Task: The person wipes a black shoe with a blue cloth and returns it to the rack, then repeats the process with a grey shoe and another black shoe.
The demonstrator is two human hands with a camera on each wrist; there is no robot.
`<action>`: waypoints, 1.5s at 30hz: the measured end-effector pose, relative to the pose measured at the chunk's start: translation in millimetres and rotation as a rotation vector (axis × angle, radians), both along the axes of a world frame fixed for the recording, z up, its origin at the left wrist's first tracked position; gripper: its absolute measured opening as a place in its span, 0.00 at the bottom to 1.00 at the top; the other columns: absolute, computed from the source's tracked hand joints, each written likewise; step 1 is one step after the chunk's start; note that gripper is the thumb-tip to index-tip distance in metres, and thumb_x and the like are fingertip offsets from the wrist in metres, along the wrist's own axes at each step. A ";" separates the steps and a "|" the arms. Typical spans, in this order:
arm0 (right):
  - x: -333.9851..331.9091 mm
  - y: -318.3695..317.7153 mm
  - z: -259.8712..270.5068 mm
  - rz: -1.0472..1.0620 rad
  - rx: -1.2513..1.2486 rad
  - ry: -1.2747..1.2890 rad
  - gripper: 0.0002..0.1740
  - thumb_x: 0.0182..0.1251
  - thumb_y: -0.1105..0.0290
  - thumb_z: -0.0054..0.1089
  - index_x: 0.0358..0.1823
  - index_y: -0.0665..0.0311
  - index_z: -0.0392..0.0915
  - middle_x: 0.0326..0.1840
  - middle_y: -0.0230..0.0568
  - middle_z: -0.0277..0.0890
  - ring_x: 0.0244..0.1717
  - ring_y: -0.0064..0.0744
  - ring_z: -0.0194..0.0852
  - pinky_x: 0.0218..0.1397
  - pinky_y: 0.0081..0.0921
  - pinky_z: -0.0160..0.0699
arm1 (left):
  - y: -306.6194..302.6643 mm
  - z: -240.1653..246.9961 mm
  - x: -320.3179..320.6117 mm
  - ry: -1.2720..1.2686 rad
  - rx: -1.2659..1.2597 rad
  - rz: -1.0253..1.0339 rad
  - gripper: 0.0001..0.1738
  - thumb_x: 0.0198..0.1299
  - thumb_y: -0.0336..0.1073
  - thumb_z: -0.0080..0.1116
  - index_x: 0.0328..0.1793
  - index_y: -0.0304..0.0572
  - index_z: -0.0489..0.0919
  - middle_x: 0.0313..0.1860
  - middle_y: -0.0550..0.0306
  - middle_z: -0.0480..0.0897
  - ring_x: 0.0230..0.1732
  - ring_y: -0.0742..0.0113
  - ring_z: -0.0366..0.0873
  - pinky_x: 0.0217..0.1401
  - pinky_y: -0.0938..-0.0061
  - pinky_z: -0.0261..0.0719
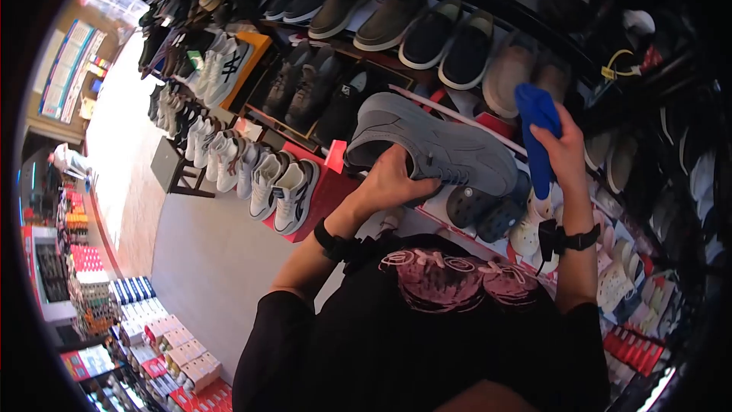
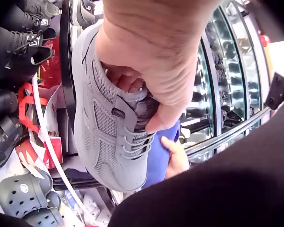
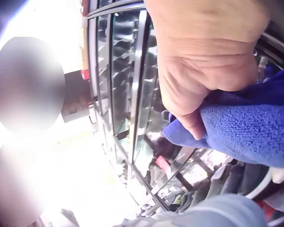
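Observation:
A grey lace-up shoe (image 1: 465, 149) is held up by the left hand (image 1: 393, 179), whose fingers reach inside the opening while the thumb presses near the laces. In the left wrist view the shoe (image 2: 111, 127) hangs toe down from the left hand (image 2: 156, 61). The right hand (image 1: 564, 149) grips a folded blue cloth (image 1: 538, 133) beside the toe, apart from it in the head view. In the right wrist view the right hand (image 3: 203, 71) pinches the cloth (image 3: 246, 123); the fingers behind it are hidden.
Slip-on shoes (image 1: 465, 49) line the shelf ahead. Dark clogs (image 1: 488, 214) sit below the held shoe. White sneakers (image 1: 286, 191) stand on a red box at the left. A small stool (image 1: 183, 168) and stacked shoe boxes (image 1: 183, 351) are farther left.

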State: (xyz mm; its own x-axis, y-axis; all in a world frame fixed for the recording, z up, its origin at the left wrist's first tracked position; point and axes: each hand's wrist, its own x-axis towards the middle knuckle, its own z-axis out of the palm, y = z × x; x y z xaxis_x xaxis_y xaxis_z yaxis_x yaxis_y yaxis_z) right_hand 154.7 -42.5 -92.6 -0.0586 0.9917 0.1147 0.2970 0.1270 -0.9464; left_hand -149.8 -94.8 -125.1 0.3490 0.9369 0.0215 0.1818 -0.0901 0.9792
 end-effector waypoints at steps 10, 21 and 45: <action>-101.4 -1.8 2.2 0.464 0.775 -0.677 0.30 0.45 0.80 0.60 0.53 0.48 0.80 0.62 0.38 0.72 0.60 0.42 0.70 0.57 0.39 0.72 | -4.3 -13.0 45.1 0.437 0.155 -0.304 0.32 0.36 0.37 0.73 0.49 0.29 0.75 0.41 0.39 0.82 0.48 0.51 0.81 0.52 0.63 0.76; -15.9 -58.9 -12.5 0.419 0.199 -0.787 0.28 0.48 0.84 0.52 0.51 0.50 0.82 0.61 0.39 0.73 0.61 0.46 0.69 0.64 0.37 0.67 | 4.2 -26.2 20.3 0.236 0.023 -0.146 0.31 0.39 0.29 0.70 0.53 0.28 0.74 0.46 0.45 0.82 0.50 0.62 0.79 0.57 0.71 0.73; -20.3 -82.1 -34.2 0.198 0.432 -0.861 0.28 0.44 0.80 0.58 0.50 0.47 0.83 0.62 0.38 0.72 0.62 0.42 0.67 0.57 0.38 0.66 | 21.0 -17.3 26.5 0.122 -0.153 0.036 0.27 0.41 0.32 0.70 0.46 0.24 0.73 0.40 0.49 0.82 0.43 0.68 0.79 0.49 0.74 0.77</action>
